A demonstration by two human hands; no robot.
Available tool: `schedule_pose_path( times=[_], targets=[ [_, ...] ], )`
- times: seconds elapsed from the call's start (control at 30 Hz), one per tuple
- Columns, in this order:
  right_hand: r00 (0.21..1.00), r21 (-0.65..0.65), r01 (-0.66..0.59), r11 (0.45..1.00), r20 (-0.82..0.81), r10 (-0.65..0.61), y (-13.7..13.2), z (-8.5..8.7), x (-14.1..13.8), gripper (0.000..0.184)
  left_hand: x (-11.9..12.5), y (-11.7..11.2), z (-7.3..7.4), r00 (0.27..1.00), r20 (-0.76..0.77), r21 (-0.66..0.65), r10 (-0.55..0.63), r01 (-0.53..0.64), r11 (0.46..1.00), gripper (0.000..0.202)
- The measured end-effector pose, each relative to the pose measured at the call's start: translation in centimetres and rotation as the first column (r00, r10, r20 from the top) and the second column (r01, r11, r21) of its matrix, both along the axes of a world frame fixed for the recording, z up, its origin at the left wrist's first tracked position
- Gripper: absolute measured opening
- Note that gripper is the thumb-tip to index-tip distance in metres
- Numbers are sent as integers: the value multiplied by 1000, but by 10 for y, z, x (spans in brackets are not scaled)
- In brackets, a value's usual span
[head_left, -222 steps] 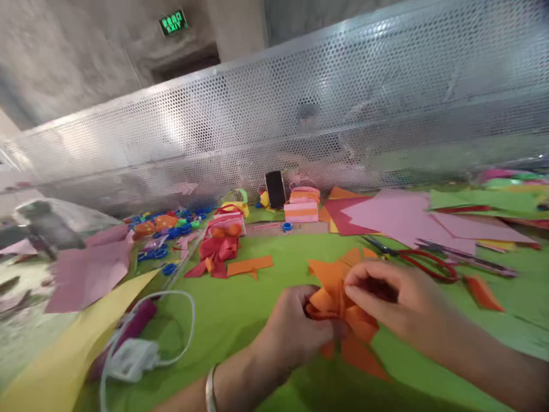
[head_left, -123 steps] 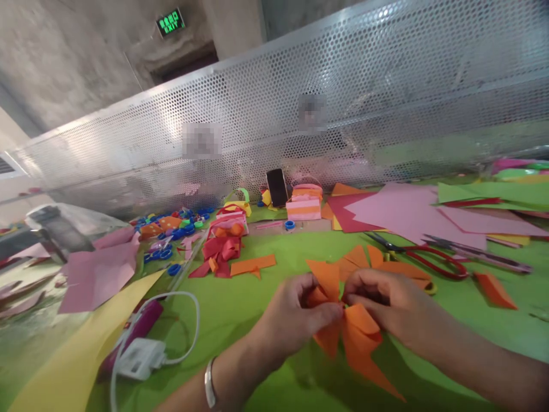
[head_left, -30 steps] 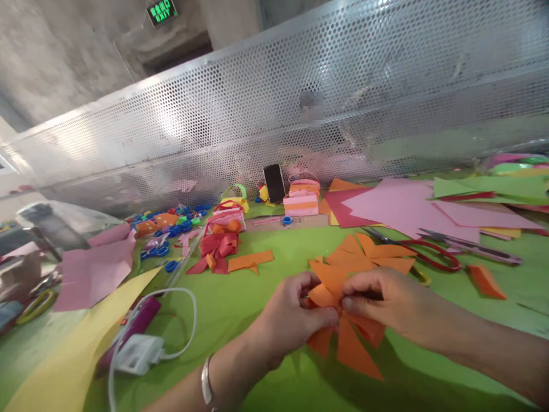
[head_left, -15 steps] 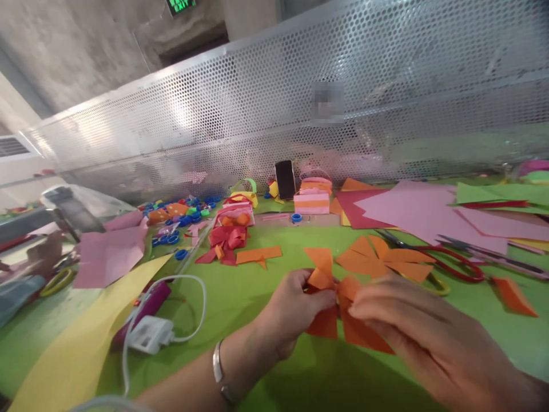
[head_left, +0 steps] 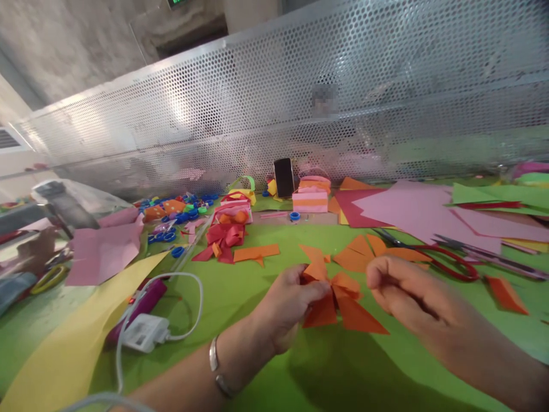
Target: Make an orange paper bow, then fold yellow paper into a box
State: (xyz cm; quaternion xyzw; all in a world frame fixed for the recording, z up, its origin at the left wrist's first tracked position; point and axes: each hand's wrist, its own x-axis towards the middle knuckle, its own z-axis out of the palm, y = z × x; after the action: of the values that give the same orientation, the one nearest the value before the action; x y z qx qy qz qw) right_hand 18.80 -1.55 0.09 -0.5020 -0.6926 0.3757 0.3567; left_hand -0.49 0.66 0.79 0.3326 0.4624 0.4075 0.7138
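Note:
An orange paper bow (head_left: 349, 306) with folded loops and pointed tails is pinched near its middle by my left hand (head_left: 288, 306), just above the green tabletop. My left thumb lies across its front. To the right of the bow, and apart from it, my right hand (head_left: 422, 312) has its fingers curled together; whether anything is inside them is hidden. Behind the hands lie orange cut-paper petals (head_left: 354, 253), partly covered by my right hand. An orange paper strip (head_left: 257, 252) lies farther left, beside a red paper bow (head_left: 225, 237).
Red-handled scissors (head_left: 454, 266) and a small orange folded paper (head_left: 506, 294) lie at right, before pink sheets (head_left: 407, 209). A white charger (head_left: 146, 333) with its cable, yellow paper (head_left: 81, 326) and another person's hand (head_left: 40, 252) are at left. A phone (head_left: 283, 177) stands behind.
My right hand has let go of the bow and drawn back to the right, its fingers now curled. The left hand keeps its pinch, and the bow's right loop is now uncovered.

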Motion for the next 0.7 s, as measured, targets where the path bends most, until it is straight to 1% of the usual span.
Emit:
schedule_pose_path(
  times=[0.07,0.13,0.17,0.23,0.3,0.4,0.5,0.57,0.63,0.7],
  targets=[
    [999,56,-4,998,36,2,-3,1,-4,14,0,0,1,1000,-24,-2,-12,12,1000,22],
    [995,210,-66,976,86,49,-7,3,-10,12,0,-1,4,999,-45,7,-17,17,1000,20],
    [989,312,-113,943,122,79,-9,3,-12,10,0,-1,5,999,-46,8,-18,19,1000,19],
    [972,498,-195,845,212,99,-12,3,-16,12,0,-2,7,999,-46,-3,-27,27,1000,22],
    [956,606,-225,763,287,55,-13,0,-18,14,0,-3,8,998,-52,-25,-37,36,999,27],
    [932,683,-216,697,357,-60,-10,-7,-18,9,-1,-4,5,997,-58,-52,-42,39,998,34],
    [903,720,-217,659,404,-144,-5,-12,-18,16,-2,-3,3,997,-58,-51,-46,43,998,41],
    [899,747,-193,636,394,-190,-3,-14,-18,20,-2,-3,3,996,-69,-56,-52,48,997,45],
    [904,781,-165,603,365,-225,-3,-14,-20,25,-1,-3,4,995,-85,-71,-46,40,997,46],
    [907,822,-176,542,350,-236,-5,-13,-22,28,1,-3,6,993,-113,-71,-32,24,997,44]
  ],
)
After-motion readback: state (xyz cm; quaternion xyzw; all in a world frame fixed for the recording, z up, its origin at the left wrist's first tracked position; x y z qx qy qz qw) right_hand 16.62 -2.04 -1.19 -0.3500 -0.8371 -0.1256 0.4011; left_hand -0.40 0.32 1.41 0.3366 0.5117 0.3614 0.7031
